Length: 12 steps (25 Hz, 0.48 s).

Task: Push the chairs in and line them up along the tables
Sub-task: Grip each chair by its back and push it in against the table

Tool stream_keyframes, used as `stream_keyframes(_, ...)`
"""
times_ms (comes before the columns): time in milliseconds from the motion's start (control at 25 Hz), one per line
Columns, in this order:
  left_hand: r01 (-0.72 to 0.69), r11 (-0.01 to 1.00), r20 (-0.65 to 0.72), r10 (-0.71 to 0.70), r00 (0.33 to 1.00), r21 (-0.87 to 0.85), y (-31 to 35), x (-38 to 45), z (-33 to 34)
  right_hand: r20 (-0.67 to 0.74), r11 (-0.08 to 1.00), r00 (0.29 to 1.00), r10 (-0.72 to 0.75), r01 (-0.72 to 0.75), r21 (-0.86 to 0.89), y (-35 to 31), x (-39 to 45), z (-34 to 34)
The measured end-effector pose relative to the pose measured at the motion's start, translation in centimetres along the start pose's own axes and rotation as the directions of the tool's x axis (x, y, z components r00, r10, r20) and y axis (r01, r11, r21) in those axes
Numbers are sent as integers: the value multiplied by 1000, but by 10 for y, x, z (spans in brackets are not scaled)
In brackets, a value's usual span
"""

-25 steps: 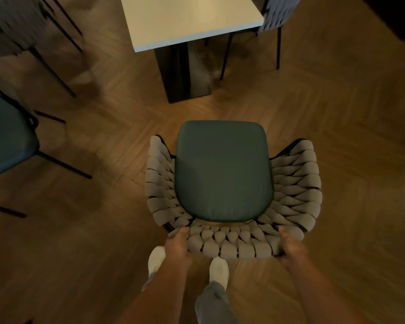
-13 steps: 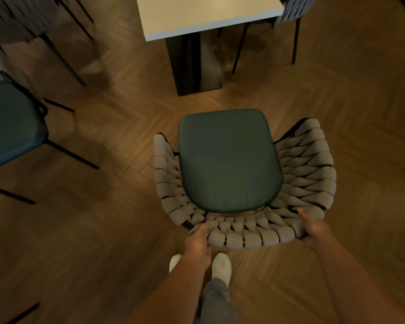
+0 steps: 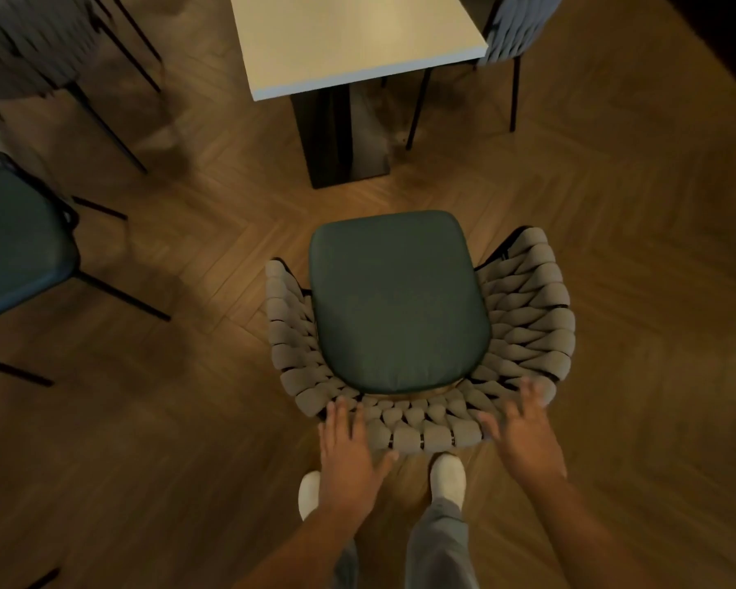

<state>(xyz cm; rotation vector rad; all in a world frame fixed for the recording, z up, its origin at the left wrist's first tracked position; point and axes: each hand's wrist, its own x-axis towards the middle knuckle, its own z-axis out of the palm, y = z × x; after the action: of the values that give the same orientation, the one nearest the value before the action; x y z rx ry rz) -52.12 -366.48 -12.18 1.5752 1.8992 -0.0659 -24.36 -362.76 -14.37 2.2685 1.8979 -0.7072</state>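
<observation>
A chair (image 3: 400, 299) with a dark green seat cushion and a grey woven backrest stands on the wood floor in front of me, facing a white-topped table (image 3: 358, 40) on a black pedestal. Floor shows between the chair's front edge and the pedestal. My left hand (image 3: 349, 448) is at the left of the backrest rim with its fingers spread and straight. My right hand (image 3: 523, 431) is at the right of the rim, fingers also spread, slightly blurred. Neither hand grips the rim; whether they touch it is unclear.
Another green-seated chair (image 3: 18, 244) with black legs stands at the left. A grey woven chair (image 3: 30, 44) is at the far left top, and one more (image 3: 515, 31) is tucked at the table's right. My white shoes (image 3: 447, 478) sit just behind the chair.
Both hands have let go of the backrest rim and opened, fingers spread. The chair has shifted slightly to the right and the table looks nearer.
</observation>
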Motion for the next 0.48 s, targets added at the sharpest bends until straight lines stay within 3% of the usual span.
stream_keyframes(120,-227,927,179,179,967,298,12,13,9,143,920,944,-297,324,-222,22,16,-1)
stream_keyframes(280,-168,902,230,79,970,397,31,38,14,310,778,816,-487,567,-270,43,55,-5)
stream_keyframes(360,-135,909,223,48,974,394,34,48,14,332,718,771,-544,632,-292,44,67,-4)
stream_keyframes(480,-130,908,236,35,971,399,36,54,14,333,711,750,-571,655,-256,47,75,-6)
